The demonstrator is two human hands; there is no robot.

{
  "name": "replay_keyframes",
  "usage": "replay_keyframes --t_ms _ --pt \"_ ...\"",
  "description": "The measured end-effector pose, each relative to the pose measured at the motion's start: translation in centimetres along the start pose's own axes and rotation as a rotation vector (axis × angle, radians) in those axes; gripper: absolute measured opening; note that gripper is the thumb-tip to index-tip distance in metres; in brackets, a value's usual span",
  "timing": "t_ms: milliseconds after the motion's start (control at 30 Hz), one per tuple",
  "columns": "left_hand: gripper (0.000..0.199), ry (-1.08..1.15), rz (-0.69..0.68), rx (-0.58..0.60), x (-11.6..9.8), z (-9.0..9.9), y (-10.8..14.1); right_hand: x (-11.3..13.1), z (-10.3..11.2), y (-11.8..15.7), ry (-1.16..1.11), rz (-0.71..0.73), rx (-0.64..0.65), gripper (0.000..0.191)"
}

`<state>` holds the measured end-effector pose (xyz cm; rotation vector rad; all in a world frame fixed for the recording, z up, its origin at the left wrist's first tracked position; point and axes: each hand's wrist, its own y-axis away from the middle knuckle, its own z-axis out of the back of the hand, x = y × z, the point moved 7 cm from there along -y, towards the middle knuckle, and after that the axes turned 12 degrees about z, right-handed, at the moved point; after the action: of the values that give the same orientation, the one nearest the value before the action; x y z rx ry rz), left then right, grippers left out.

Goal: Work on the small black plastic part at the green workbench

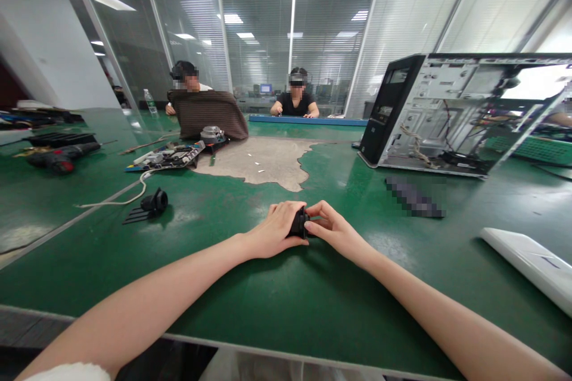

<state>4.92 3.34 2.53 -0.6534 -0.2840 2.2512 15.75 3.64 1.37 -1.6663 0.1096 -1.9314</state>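
Observation:
A small black part (298,224) is between my two hands, just above the green table (250,315) near the middle. My left hand (277,227) wraps round its left side, with the fingers over the top and the thumb below. On its right end, the thumb and fingertips of my right hand (329,227) pinch the part. My hands cover much of its outline. Another black part with several long prongs (154,202) lies on the table to the left of my left hand.
An open computer case (379,113) stands at the right, with a pixelated dark item (413,197) before it and a white device (531,262) nearer. Circuit boards (167,158), a white cable (142,187) and a drill (62,158) lie left. Two people (297,101) sit across the table.

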Motion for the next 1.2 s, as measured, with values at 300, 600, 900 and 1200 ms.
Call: replay_keyframes --t_ms 300,600,900,1200 --pt "0.066 0.008 0.019 0.012 0.1 0.1 -0.1 0.5 -0.2 0.2 -0.055 0.036 0.055 0.025" --pt "0.066 0.061 0.089 0.038 0.7 -0.3 -0.5 -0.7 0.2 -0.2 -0.014 -0.02 -0.007 0.026" --pt "0.066 0.169 0.171 0.085 0.7 -0.1 -0.1 0.3 -0.1 0.1 -0.023 0.0 0.046 0.024" --pt "0.063 0.273 0.163 0.064 -0.7 1.6 0.4 2.3 -0.6 0.6 0.081 0.027 0.053 0.023"
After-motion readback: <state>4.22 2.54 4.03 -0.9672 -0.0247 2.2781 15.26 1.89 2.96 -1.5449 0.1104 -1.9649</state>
